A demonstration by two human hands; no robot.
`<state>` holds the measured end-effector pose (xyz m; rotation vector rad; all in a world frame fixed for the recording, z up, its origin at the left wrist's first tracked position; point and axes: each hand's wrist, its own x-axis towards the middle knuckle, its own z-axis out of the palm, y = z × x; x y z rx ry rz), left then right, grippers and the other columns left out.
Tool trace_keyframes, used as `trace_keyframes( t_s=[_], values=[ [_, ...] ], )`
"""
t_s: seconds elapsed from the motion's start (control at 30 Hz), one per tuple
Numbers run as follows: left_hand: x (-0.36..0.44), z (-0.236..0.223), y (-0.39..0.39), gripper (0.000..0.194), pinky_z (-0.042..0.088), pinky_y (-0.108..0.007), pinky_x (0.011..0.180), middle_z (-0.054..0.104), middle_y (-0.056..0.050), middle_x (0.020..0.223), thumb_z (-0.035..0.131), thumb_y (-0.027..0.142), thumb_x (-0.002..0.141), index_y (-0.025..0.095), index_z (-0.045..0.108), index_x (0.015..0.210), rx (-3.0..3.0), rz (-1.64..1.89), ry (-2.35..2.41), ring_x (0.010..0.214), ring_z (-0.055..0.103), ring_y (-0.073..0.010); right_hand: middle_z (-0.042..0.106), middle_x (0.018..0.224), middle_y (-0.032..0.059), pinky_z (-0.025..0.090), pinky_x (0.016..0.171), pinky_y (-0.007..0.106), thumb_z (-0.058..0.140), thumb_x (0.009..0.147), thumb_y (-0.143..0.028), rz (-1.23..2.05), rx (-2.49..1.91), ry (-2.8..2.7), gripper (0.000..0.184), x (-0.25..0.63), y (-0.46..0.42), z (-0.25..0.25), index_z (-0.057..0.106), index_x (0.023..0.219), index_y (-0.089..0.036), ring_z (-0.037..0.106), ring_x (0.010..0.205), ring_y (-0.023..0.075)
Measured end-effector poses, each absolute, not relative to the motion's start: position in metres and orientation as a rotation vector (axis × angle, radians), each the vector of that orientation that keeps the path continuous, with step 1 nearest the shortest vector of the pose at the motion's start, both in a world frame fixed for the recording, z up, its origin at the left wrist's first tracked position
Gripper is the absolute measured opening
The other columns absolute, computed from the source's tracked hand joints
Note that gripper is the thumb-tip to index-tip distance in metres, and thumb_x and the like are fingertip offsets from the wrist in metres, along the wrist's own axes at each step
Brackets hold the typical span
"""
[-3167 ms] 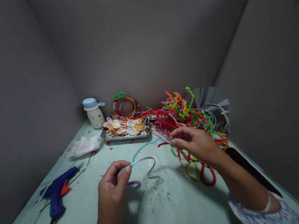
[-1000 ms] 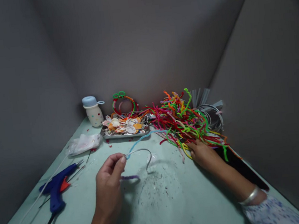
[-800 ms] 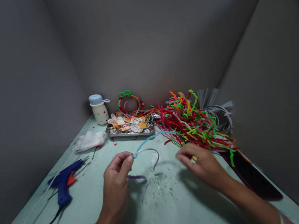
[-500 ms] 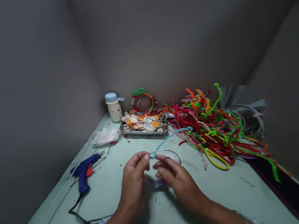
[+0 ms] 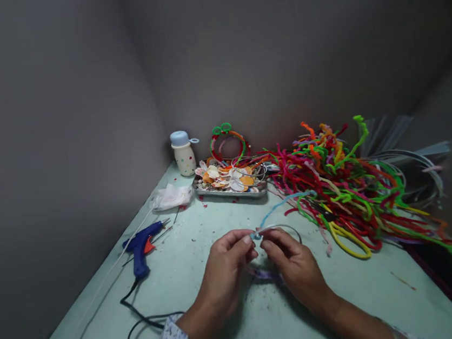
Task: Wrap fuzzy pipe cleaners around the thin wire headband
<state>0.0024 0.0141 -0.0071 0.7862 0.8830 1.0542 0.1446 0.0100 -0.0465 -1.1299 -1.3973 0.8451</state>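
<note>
My left hand (image 5: pixel 228 264) pinches a thin grey hoop, apparently a headband (image 5: pixel 287 227), where a light blue pipe cleaner (image 5: pixel 277 205) is wrapped round it. From there the pipe cleaner's free length runs up and away to the right, towards the pile. Just right of the wrapped spot, my right hand (image 5: pixel 296 264) has its fingers curled closed at the band. The band's far side shows behind the right fingers, and the rest is largely hidden by the hands. Something purple (image 5: pixel 267 275), too blurred to name, shows below and between the hands.
A blue glue gun (image 5: pixel 141 250) with its cord lies on the left. Behind are a plastic bag (image 5: pixel 172 196), a bottle (image 5: pixel 184 155), a metal tray (image 5: pixel 232 195) of flower pieces and a decorated headband (image 5: pixel 212 152). Many-coloured pipe cleaners (image 5: pixel 333 179) heap up on the right.
The view has turned slightly left, so everything sits further right. My right fingers have come closer to the wrapped spot and to my left fingertips.
</note>
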Motion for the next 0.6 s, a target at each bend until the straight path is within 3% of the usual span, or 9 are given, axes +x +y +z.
trace_keyframes(
  t_s=[0.4, 0.6],
  values=[
    [0.0021, -0.0112, 0.0167, 0.027, 0.041, -0.020, 0.055, 0.053, -0.002, 0.070, 0.063, 0.037, 0.080, 0.013, 0.063, 0.093, 0.896, 1.010, 0.908, 0.065, 0.049, -0.0115, 0.059, 0.086, 0.0040, 0.044, 0.073, 0.031, 0.055, 0.087, -0.027, 0.656, -1.214, -1.545, 0.011, 0.1443, 0.0073, -0.0440, 0.064, 0.085, -0.022, 0.056, 0.082, 0.0191],
    [0.0025, -0.0113, 0.0193, 0.029, 0.043, -0.021, 0.050, 0.051, -0.001, 0.066, 0.062, 0.040, 0.078, 0.012, 0.059, 0.083, 0.954, 1.000, 0.973, 0.065, 0.051, -0.0137, 0.058, 0.093, 0.0046, 0.042, 0.083, 0.032, 0.055, 0.086, -0.026, 0.574, -1.179, -1.552, 0.008, 0.1452, 0.0045, -0.0476, 0.062, 0.086, -0.023, 0.054, 0.096, 0.0206]
  ],
)
